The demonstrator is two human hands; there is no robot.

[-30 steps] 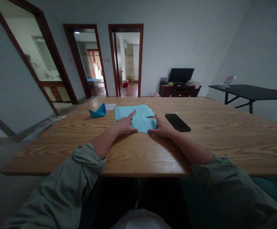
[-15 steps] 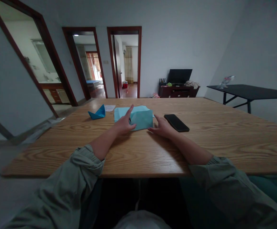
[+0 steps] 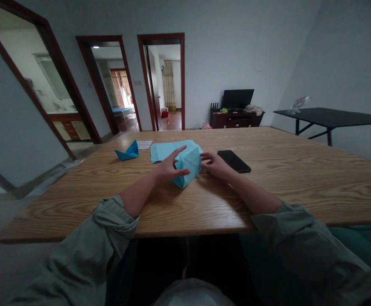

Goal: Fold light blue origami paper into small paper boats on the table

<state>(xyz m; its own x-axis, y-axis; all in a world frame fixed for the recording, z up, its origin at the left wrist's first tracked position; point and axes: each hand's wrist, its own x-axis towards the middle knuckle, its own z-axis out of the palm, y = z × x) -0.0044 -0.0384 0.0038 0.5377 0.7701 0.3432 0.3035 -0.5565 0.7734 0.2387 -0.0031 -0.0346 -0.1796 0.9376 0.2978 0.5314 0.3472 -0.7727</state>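
A light blue sheet of folding paper (image 3: 190, 165), creased and bent open, stands tilted over the table between my hands. My left hand (image 3: 165, 168) grips its left side, thumb and fingers around the edge. At its right edge, the fingertips of my right hand (image 3: 216, 166) pinch the paper. Behind it lies more light blue paper (image 3: 162, 151), flat on the wood and partly hidden by the piece I hold. A darker blue folded paper boat (image 3: 129, 151) sits farther left, apart from both hands.
A black phone (image 3: 235, 161) lies just right of my right hand on the wooden table (image 3: 287, 178). Behind the boat is a small white slip (image 3: 144, 145). A black folding table (image 3: 329, 117) and a cabinet with a television (image 3: 237, 99) stand beyond.
The held paper has turned from an upright flat rectangle to a tilted, angled shape with its lower corner toward me. The fingers of my right hand have moved up its right edge.
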